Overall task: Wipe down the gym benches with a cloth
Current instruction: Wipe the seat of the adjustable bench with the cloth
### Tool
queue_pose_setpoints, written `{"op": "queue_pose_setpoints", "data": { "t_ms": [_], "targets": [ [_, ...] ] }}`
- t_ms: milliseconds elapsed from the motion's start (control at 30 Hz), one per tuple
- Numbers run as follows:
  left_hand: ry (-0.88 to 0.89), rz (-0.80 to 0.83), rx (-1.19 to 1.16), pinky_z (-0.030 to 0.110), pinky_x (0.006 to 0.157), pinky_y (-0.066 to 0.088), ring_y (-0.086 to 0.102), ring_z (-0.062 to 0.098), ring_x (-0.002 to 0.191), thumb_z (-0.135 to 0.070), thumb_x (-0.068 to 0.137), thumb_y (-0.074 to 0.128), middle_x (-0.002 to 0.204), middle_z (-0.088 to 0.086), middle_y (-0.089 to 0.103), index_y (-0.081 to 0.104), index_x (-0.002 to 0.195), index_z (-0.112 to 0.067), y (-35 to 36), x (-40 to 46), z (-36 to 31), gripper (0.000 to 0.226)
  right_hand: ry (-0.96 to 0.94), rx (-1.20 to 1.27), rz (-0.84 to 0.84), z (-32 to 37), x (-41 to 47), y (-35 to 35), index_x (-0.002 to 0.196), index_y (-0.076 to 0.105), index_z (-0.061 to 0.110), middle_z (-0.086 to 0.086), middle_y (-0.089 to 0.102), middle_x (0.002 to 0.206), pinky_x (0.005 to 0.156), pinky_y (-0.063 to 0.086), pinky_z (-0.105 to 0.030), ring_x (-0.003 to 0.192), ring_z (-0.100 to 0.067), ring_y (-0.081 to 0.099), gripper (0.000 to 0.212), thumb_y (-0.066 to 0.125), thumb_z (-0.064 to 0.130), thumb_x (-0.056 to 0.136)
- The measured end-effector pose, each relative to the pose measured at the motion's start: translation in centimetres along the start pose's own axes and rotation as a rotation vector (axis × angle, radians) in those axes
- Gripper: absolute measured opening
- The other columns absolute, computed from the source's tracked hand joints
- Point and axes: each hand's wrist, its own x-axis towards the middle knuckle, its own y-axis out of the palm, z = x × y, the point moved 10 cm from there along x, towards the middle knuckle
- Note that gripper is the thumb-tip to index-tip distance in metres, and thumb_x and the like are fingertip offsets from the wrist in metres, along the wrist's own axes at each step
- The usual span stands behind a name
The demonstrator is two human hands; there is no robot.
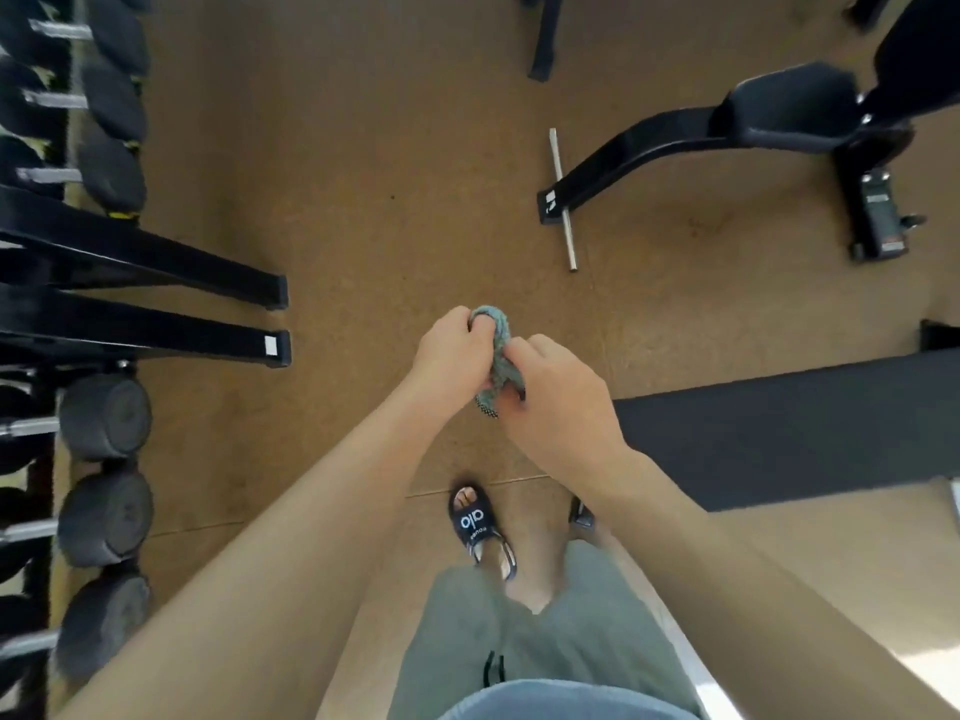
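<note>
A small grey-green cloth (500,356) is bunched up between both hands in front of me, above the brown floor. My left hand (453,350) grips its upper part, fingers curled around it. My right hand (558,394) pinches its lower part, and a corner of the cloth hangs below. A flat black padded bench (789,433) lies just right of my right hand. A second black bench (789,101) on a curved frame stands farther away at the upper right.
A dumbbell rack (104,283) with several black dumbbells runs along the left edge, its feet reaching into the floor. A steel bar (563,200) crosses the far bench's foot. My sandalled foot (475,522) stands below the hands. Open brown floor (363,174) lies ahead.
</note>
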Motion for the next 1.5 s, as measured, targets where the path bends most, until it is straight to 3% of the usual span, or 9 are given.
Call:
{"op": "queue_pose_setpoints", "data": {
  "t_ms": [100,333,533,633,867,967,1167,1333,1500],
  "targets": [
    [0.03,0.054,0.058,0.049,0.086,0.059,0.056,0.024,0.075,-0.025,0.099,0.043,0.076,0.006,0.057,0.053,0.079,-0.014,-0.8,1.8,-1.6,0.024,0.089,0.009,-0.041,-0.9,1.6,-0.2,0.093,0.058,0.012,-0.004,0.05,0.085,0.055,0.031,-0.032,0.07,-0.026,0.05,0.011,0.062,0.011,0.083],
    [0.1,0.203,0.07,0.04,0.076,0.049,0.047,0.021,0.075,-0.035,0.088,0.044,0.082,0.006,0.052,0.057,0.09,-0.017,1.7,5.4,-9.2,0.022,0.339,0.431,-0.082,-4.9,6.1,-2.0,0.075,0.04,0.026,0.003,0.046,0.082,0.058,0.029,-0.024,0.072,-0.013,0.043,0.029,0.056,0.003,0.084],
    [0.037,0.281,0.009,0.054,0.099,0.056,0.066,0.024,0.09,-0.029,0.097,0.049,0.1,0.014,0.07,0.064,0.111,-0.003,4.0,10.0,-15.4,0.034,0.464,0.554,-0.211,-9.5,11.7,-5.4,0.077,0.045,0.025,0.002,0.047,0.088,0.061,0.038,-0.013,0.076,-0.005,0.048,0.023,0.058,0.008,0.086],
    [0.04,0.295,0.022,0.053,0.103,0.054,0.071,0.031,0.107,-0.028,0.097,0.05,0.114,0.017,0.073,0.066,0.111,-0.012,4.7,13.1,-19.4,0.027,0.513,0.64,-0.239,-11.6,16.0,-6.5,0.08,0.049,0.028,0.005,0.05,0.091,0.061,0.036,-0.015,0.082,-0.003,0.05,0.019,0.062,0.019,0.09],
    [0.11,0.428,0.174,0.041,0.095,0.059,0.069,0.018,0.103,-0.054,0.092,0.069,0.11,0.005,0.069,0.063,0.113,-0.02,8.6,18.5,-30.0,0.04,0.595,0.72,-0.339,-17.0,22.3,-13.0,0.087,0.053,0.034,0.01,0.059,0.088,0.058,0.042,-0.009,0.075,0.005,0.058,0.021,0.07,0.022,0.091],
    [0.2,0.404,0.304,0.039,0.09,0.061,0.067,0.015,0.098,-0.042,0.094,0.07,0.105,0.003,0.068,0.064,0.109,-0.016,10.3,21.0,-34.3,0.03,0.64,0.702,-0.361,-19.5,24.6,-15.2,0.1,0.057,0.029,0.013,0.064,0.091,0.061,0.045,-0.011,0.081,-0.001,0.063,0.018,0.071,0.021,0.091],
    [0.169,0.514,0.274,0.043,0.092,0.061,0.068,0.021,0.103,-0.023,0.099,0.06,0.114,0.011,0.067,0.061,0.116,-0.011,15.3,25.8,-41.0,0.021,0.758,0.566,-0.44,-25.6,28.8,-18.8,0.093,0.049,0.023,0.009,0.058,0.088,0.056,0.04,-0.013,0.075,-0.007,0.056,0.02,0.068,0.017,0.092],
    [0.191,0.577,0.276,0.041,0.094,0.06,0.065,0.016,0.099,-0.024,0.091,0.074,0.109,0.005,0.063,0.051,0.095,-0.026,20.1,29.3,-45.7,0.024,0.834,0.586,-0.535,-30.7,32.0,-20.8,0.114,0.06,0.021,0.007,0.065,0.109,0.076,0.047,-0.018,0.096,-0.011,0.061,0.026,0.062,0.006,0.092],
    [0.189,0.549,0.334,0.049,0.097,0.059,0.068,0.023,0.104,-0.015,0.09,0.072,0.113,0.008,0.065,0.056,0.114,-0.02,25.0,32.1,-49.7,0.029,0.881,0.716,-0.619,-36.6,32.8,-23.4,0.101,0.055,0.029,0.014,0.061,0.09,0.06,0.04,-0.006,0.077,0.002,0.056,0.022,0.063,0.01,0.095]
  ]
}}
